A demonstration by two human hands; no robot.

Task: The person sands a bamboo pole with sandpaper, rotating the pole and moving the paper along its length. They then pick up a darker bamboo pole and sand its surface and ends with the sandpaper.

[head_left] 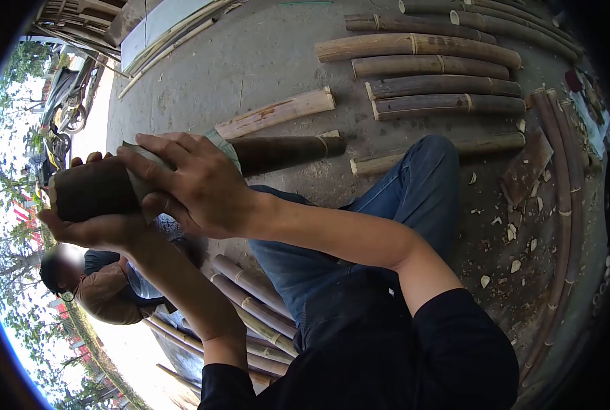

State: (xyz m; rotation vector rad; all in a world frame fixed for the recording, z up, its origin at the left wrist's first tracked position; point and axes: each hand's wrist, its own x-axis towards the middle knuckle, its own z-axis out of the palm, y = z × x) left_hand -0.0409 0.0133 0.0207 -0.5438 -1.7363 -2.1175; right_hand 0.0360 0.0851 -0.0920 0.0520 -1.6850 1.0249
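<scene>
My left hand (89, 231) cups the near end of a dark bamboo pole (93, 193) from below, its fingertips showing over the far side. Across the top of the pole lies my right hand (199, 184), fingers wrapped round a pale grey-green sheet (227, 149) pressed against the bamboo. Part of the sheet is hidden under the palm. Beyond my right hand, the dark pole runs on toward the floor, above my bent legs (400, 198). A split, pale bamboo length (277, 114) lies just past it.
Several cut bamboo poles (421, 66) lie in rows on the concrete floor (202, 82). Long thin poles (561, 225) and wood chips (513, 232) are at right. More poles (257, 294) lie at my left, near a seated person (106, 280). Motorbikes (69, 113) stand outside.
</scene>
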